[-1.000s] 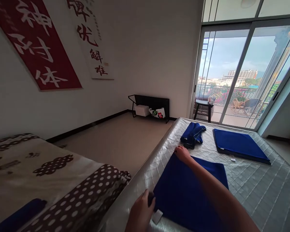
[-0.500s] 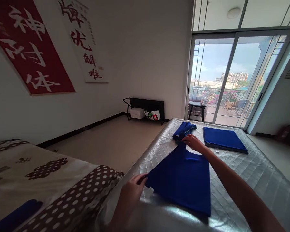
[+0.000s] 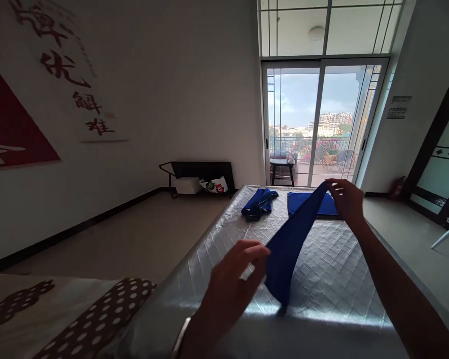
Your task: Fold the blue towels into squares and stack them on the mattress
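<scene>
My right hand pinches the upper corner of a folded blue cloth garment, holding it raised above the silver quilted mattress. At the garment's lower left edge, my left hand has thumb and fingers curled, with the fingertips on the fabric. The garment hangs slanted between the two hands, its bottom end close to the mattress. Behind it lies a flat folded blue stack, partly covered by the raised cloth. To its left sits a crumpled blue cloth bundle.
A bed with a brown polka-dot cover stands at the lower left. Against the back wall is a black rack with a white box and a printed bag. Sliding glass doors open onto a balcony beyond the mattress.
The blue garment, earlier spread flat on the mattress, is now lifted and hangs narrow between my hands. My right hand has moved up and right, my left hand right. The view has turned right.
</scene>
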